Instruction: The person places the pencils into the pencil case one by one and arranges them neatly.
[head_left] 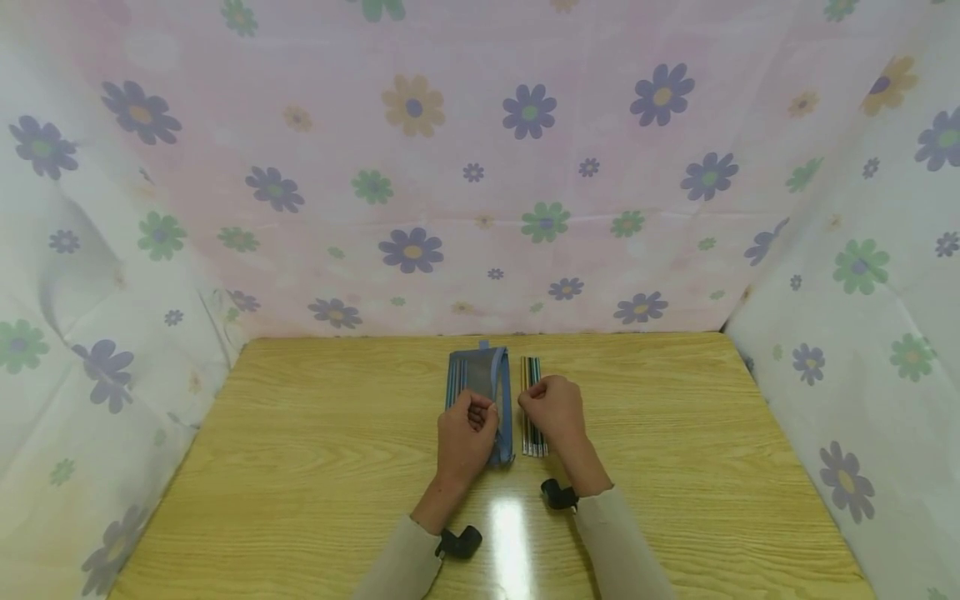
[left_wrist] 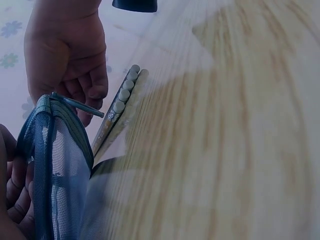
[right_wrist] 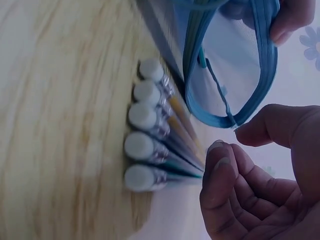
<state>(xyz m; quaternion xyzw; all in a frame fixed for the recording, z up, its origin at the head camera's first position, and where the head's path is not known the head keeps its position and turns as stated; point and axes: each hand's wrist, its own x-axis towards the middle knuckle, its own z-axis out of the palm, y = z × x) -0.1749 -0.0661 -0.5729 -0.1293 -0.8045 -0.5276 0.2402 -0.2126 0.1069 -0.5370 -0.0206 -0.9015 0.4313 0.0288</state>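
A blue mesh zipper pouch [head_left: 483, 367] lies on the table with its zipper side gaping toward the right. Blue pencils [head_left: 456, 379] show through the mesh at its left side. My left hand [head_left: 467, 437] pinches the zipper edge [right_wrist: 269, 60], holding the mouth apart. Just right of the pouch, several pencils [head_left: 536, 442] lie side by side, their white erasers [right_wrist: 143, 116] toward me. Over this row hovers my right hand [head_left: 558, 408], fingers bent. In the right wrist view its thumb and index fingertip are apart, with nothing between them, close to the zipper end.
The wood-grain table [head_left: 315, 433] spreads out on both sides and in front. Flower-printed cloth [head_left: 465, 208] hangs behind it and along both sides. A black wrist camera [head_left: 461, 543] sits at my left sleeve and another black camera [head_left: 557, 494] at my right.
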